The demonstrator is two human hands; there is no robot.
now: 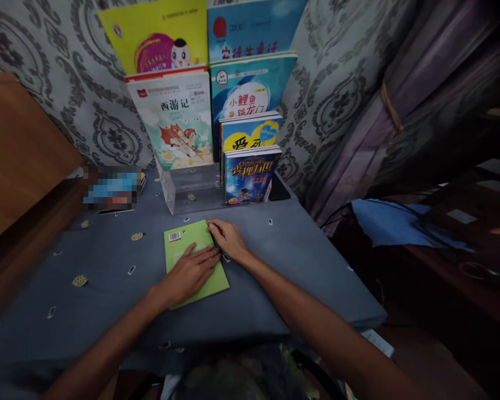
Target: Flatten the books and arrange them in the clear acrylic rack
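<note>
A thin light-green book (214, 286) lies on the cloth-covered table, its barcode showing at the upper left. My left hand (195, 272) rests flat across the middle of the cover, fingers stretched toward the right edge. At the book's upper right edge is my right hand (228, 239), its fingers bent and closed on that edge; the fingertips are partly hidden. Just beyond the hands stands a clear acrylic book rack (191, 186) holding several upright books.
In the rack, a white book (179, 122) stands at left and a dark blue book (250, 176) at the front right. A blurred blue stack (116, 189) lies at left beside a wooden panel (20, 150). Behind are patterned wallpaper and a tied curtain (370, 128).
</note>
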